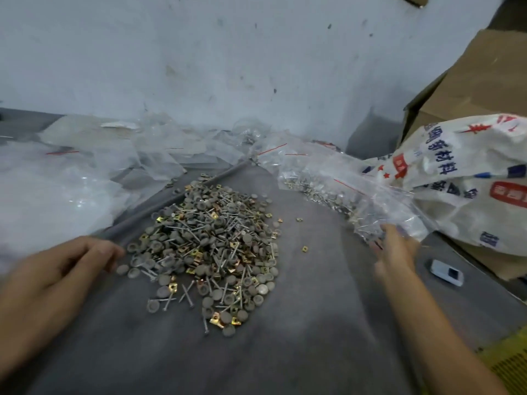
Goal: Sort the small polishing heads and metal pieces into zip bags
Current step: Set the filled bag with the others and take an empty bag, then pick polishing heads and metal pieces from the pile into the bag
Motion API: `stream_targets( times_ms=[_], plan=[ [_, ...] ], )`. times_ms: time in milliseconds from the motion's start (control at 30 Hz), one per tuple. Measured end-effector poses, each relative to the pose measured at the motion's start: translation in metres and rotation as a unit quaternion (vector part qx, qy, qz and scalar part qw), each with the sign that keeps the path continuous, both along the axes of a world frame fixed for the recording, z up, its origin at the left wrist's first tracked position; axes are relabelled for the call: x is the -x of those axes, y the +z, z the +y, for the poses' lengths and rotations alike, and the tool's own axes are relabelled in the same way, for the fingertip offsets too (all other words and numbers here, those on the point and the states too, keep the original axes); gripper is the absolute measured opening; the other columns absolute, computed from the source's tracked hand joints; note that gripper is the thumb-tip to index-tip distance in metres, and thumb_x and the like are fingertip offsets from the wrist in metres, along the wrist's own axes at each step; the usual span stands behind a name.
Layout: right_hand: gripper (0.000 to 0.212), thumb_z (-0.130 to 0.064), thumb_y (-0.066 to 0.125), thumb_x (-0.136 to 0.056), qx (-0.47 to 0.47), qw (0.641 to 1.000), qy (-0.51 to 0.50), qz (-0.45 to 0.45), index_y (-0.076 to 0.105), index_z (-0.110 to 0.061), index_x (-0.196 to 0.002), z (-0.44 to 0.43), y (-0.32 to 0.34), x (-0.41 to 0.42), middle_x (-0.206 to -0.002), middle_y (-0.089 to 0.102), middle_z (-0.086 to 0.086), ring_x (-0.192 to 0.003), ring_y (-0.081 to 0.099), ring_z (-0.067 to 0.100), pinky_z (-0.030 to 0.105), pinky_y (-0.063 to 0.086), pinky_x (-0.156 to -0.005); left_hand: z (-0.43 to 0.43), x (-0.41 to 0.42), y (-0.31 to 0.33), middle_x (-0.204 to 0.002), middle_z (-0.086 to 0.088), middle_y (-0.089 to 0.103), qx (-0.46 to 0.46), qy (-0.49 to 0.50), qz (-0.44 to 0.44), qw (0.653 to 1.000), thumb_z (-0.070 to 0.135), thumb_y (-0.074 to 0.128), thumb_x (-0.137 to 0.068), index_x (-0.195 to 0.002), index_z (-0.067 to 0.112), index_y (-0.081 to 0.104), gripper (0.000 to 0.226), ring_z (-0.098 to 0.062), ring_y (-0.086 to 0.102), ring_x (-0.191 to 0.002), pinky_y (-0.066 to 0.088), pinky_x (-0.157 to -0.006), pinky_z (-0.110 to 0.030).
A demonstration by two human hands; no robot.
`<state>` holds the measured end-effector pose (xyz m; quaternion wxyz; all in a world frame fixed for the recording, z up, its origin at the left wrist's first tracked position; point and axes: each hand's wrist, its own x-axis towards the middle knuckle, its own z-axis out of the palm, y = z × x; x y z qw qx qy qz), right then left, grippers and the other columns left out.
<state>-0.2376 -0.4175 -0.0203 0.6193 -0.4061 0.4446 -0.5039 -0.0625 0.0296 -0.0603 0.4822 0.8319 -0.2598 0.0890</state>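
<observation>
A heap of small grey polishing heads on metal shanks, mixed with gold-coloured square metal pieces (212, 246), lies in the middle of a grey cloth (299, 323). My left hand (65, 260) rests at the heap's left edge with its fingers loosely curled, holding nothing that I can see. My right hand (395, 252) is blurred and reaches up to the lower corner of a clear zip bag (379, 206) with a red stripe. Its fingers look straight, touching the plastic. The bag holds several shiny metal pieces (322, 192).
Several empty clear zip bags (119, 155) pile up along the wall at the back and left. A printed white sack (473, 172) and cardboard boxes (470, 89) stand at the right. A small white device (446, 272) lies near the right edge. A yellow crate corner (507, 363) shows at bottom right.
</observation>
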Motion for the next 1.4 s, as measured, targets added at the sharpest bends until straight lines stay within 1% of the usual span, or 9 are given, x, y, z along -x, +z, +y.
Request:
stream_targets(
  times_ms=[133,200,300,500,767,933,1033,1200,1400],
  plan=[
    [0.020,-0.003,0.058,-0.097,0.034,0.989,0.144,0.005,0.055,-0.023,-0.098,0.067,-0.010,-0.024,-0.085,0.058,0.001,-0.065,0.056,0.010,0.016,0.048,-0.046,0.004,-0.004,0.011,-0.102,0.009,0.074,-0.138,0.028,-0.041,0.989,0.024,0.066,-0.096,-0.102,0.029,0.071,0.009,-0.009,0.066,-0.096,0.048,-0.086,-0.025],
    [0.017,-0.004,0.061,-0.097,0.046,0.972,0.232,0.013,0.064,-0.021,-0.095,0.109,-0.009,-0.039,-0.087,0.065,0.002,-0.066,0.062,0.011,0.018,0.051,-0.048,0.012,-0.016,0.002,-0.136,-0.009,0.061,-0.272,0.074,-0.032,0.959,0.023,0.063,-0.097,-0.133,0.017,0.061,0.036,-0.032,0.054,-0.124,0.043,-0.104,-0.043],
    [0.014,-0.005,0.064,-0.094,0.074,0.931,0.356,0.035,0.072,-0.018,-0.094,0.164,-0.013,-0.059,-0.085,0.072,0.004,-0.068,0.066,0.011,0.023,0.054,-0.058,0.030,-0.037,-0.002,-0.166,-0.003,0.025,-0.353,0.129,0.007,0.927,0.036,0.050,-0.102,-0.158,0.025,0.027,0.062,-0.026,0.024,-0.151,0.028,-0.116,-0.049],
    [0.019,-0.009,0.064,-0.096,0.130,0.876,0.455,0.088,0.076,-0.022,-0.091,0.205,-0.027,-0.070,-0.088,0.075,0.004,-0.076,0.066,0.014,0.032,0.054,-0.066,0.038,-0.054,-0.008,-0.123,-0.001,0.069,-0.376,0.164,-0.051,0.911,0.036,0.054,-0.101,-0.128,0.026,0.064,0.031,-0.031,0.060,-0.115,0.037,-0.095,-0.041],
    [0.022,-0.021,0.062,-0.099,0.194,0.805,0.543,0.138,0.075,-0.037,-0.092,0.228,-0.027,-0.067,-0.089,0.075,-0.001,-0.075,0.068,0.009,0.023,0.056,-0.064,0.022,-0.019,0.009,-0.093,-0.005,0.072,-0.231,0.131,-0.139,0.954,0.033,0.053,-0.100,-0.094,0.019,0.077,0.028,-0.036,0.063,-0.089,0.047,-0.082,-0.045],
    [0.053,-0.066,0.068,-0.072,-0.008,0.784,0.617,0.072,0.074,-0.023,-0.103,0.254,-0.029,-0.071,-0.094,0.076,0.012,-0.076,0.070,0.019,0.032,0.058,-0.060,-0.008,0.032,-0.002,-0.107,0.007,0.067,-0.176,-0.072,-0.194,0.962,0.027,0.061,-0.100,-0.113,0.025,0.075,0.019,-0.019,0.062,-0.097,0.048,-0.086,-0.034],
    [0.017,-0.037,0.063,-0.098,0.027,0.797,0.600,0.060,0.076,-0.028,-0.095,0.260,-0.029,-0.071,-0.096,0.078,0.009,-0.074,0.072,0.016,0.028,0.056,-0.060,-0.022,0.046,-0.006,-0.118,0.014,0.067,-0.189,-0.169,-0.190,0.949,0.052,0.056,-0.099,-0.117,0.029,0.073,0.034,-0.010,0.063,-0.106,0.050,-0.091,-0.035],
    [0.020,-0.007,0.053,-0.102,0.030,0.844,0.532,0.060,0.073,-0.008,-0.097,0.243,-0.025,-0.072,-0.090,0.077,0.013,-0.083,0.073,0.024,0.037,0.057,-0.078,-0.011,0.029,0.007,-0.104,0.022,0.067,-0.050,0.039,-0.109,0.992,0.053,0.059,-0.095,-0.105,0.036,0.072,0.024,0.006,0.058,-0.099,0.043,-0.090,-0.020],
    [0.028,-0.003,0.046,-0.102,-0.006,0.825,0.565,-0.016,0.068,-0.008,-0.086,0.233,-0.013,-0.068,-0.080,0.067,0.018,-0.065,0.064,0.023,0.028,0.051,-0.054,0.003,0.003,0.009,-0.095,0.014,0.075,0.114,0.052,0.233,0.964,0.015,0.054,-0.104,-0.104,0.027,0.074,0.023,-0.004,0.063,-0.083,0.048,-0.076,-0.024]
  ],
)
